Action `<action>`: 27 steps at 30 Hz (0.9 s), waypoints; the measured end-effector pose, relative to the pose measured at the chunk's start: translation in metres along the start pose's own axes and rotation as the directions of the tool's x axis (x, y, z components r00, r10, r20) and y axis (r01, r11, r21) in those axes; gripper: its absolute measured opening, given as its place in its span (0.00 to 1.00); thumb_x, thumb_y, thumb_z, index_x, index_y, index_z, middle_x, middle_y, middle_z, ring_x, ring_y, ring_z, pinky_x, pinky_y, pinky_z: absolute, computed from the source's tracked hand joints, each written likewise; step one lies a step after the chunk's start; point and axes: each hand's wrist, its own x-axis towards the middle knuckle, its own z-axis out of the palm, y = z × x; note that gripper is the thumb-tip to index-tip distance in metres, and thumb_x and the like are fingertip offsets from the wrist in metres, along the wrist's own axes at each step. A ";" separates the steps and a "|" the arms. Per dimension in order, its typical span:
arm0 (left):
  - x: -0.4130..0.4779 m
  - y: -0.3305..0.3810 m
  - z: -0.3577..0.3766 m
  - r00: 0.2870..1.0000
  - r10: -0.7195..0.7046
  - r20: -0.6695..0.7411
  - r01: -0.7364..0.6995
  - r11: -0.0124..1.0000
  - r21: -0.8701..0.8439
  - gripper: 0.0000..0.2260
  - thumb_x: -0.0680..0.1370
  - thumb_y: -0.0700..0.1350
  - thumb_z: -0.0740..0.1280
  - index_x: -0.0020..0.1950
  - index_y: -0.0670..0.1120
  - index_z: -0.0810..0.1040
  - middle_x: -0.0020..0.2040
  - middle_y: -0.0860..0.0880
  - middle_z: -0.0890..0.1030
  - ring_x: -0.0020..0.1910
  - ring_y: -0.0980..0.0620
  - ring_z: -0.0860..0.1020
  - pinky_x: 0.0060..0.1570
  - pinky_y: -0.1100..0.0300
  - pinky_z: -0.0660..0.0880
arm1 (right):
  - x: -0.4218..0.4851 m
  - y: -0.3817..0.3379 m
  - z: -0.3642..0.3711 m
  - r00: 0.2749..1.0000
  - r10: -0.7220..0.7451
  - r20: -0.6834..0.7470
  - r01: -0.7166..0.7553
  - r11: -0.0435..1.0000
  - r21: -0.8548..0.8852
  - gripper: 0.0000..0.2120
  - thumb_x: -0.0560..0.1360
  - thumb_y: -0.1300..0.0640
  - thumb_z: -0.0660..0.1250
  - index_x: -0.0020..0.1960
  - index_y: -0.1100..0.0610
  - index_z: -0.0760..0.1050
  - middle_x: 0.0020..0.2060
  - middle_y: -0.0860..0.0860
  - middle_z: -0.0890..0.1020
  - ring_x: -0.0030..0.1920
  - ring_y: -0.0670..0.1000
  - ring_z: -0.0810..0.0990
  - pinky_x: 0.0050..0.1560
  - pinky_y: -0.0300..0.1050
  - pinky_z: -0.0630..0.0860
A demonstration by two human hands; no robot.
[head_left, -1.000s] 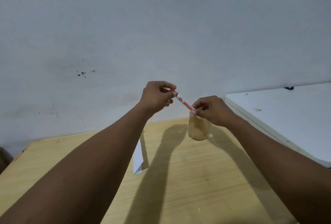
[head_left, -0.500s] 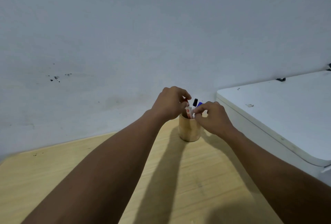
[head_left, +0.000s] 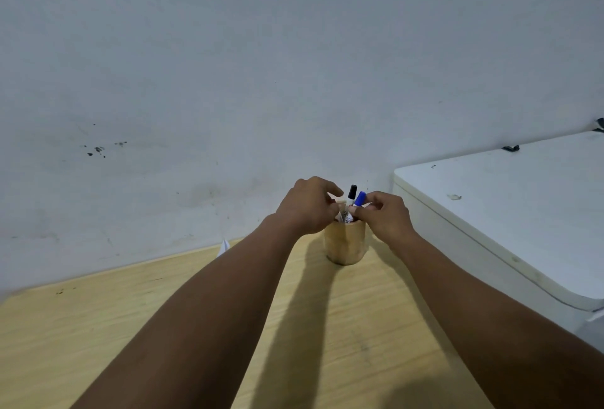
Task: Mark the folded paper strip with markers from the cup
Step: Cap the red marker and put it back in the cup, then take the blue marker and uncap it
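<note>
A tan wooden cup stands on the wooden table near the wall. A black-capped marker and a blue-capped marker stick up out of it. A white marker with red print sits low in the cup between my hands. My right hand pinches this marker at the cup's rim. My left hand curls over the rim's left side, and its grip is hidden. Only a white tip of the folded paper strip shows behind my left forearm.
A white cabinet top rises above the table on the right, close to the cup. A grey wall runs right behind the cup. The wooden table spreads to the left and towards me.
The red-printed marker, held slanted in the air between both hands, has gone down into the cup. Both hands dropped to the rim. The view shifted, and my left arm now hides most of the paper strip.
</note>
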 end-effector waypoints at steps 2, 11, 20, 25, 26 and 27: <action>-0.002 0.000 -0.004 1.000 -0.005 -0.001 0.005 1.000 -0.004 0.17 0.77 0.50 0.71 0.65 0.50 0.81 0.56 0.48 0.86 0.56 0.50 0.83 0.55 0.58 0.77 | -0.002 -0.003 0.001 1.000 -0.017 0.002 0.017 1.000 0.014 0.08 0.70 0.56 0.79 0.42 0.56 0.81 0.35 0.51 0.79 0.37 0.49 0.75 0.38 0.40 0.70; -0.012 0.032 -0.047 0.960 0.037 -0.279 -0.082 0.985 -0.150 0.16 0.78 0.55 0.69 0.61 0.48 0.83 0.53 0.51 0.85 0.51 0.54 0.82 0.53 0.58 0.78 | -0.015 -0.073 -0.015 0.959 -0.276 -0.059 0.278 0.961 0.018 0.06 0.72 0.57 0.78 0.46 0.55 0.81 0.36 0.47 0.82 0.38 0.46 0.81 0.41 0.38 0.76; -0.043 0.035 -0.109 0.955 0.005 -0.298 -0.050 0.989 -0.142 0.09 0.76 0.50 0.74 0.52 0.47 0.86 0.46 0.48 0.87 0.42 0.54 0.84 0.44 0.57 0.82 | -0.047 -0.127 0.000 0.882 -0.469 0.050 0.472 0.878 -0.076 0.09 0.72 0.56 0.79 0.50 0.54 0.85 0.39 0.43 0.83 0.39 0.39 0.81 0.38 0.26 0.72; -0.075 0.006 -0.129 0.964 -0.106 -0.244 0.065 0.983 -0.171 0.06 0.79 0.47 0.70 0.49 0.45 0.82 0.44 0.47 0.86 0.42 0.50 0.85 0.40 0.57 0.80 | -0.067 -0.133 0.028 0.860 -0.487 0.153 0.495 0.869 -0.017 0.08 0.70 0.55 0.80 0.48 0.53 0.86 0.39 0.46 0.85 0.40 0.42 0.82 0.39 0.28 0.75; -0.082 -0.001 -0.132 0.963 -0.133 -0.234 0.087 0.976 -0.197 0.07 0.80 0.47 0.69 0.49 0.44 0.81 0.44 0.47 0.86 0.41 0.51 0.85 0.39 0.58 0.80 | -0.071 -0.133 0.034 0.854 -0.485 0.190 0.496 0.869 -0.009 0.07 0.70 0.55 0.80 0.47 0.53 0.86 0.39 0.47 0.86 0.40 0.43 0.82 0.40 0.30 0.76; -0.089 -0.008 -0.136 0.959 -0.161 -0.233 0.108 0.968 -0.226 0.07 0.80 0.47 0.69 0.50 0.43 0.80 0.44 0.48 0.86 0.41 0.51 0.85 0.39 0.58 0.80 | -0.075 -0.132 0.041 0.846 -0.482 0.227 0.497 0.867 -0.012 0.06 0.71 0.55 0.79 0.46 0.53 0.85 0.40 0.47 0.86 0.40 0.43 0.83 0.40 0.31 0.76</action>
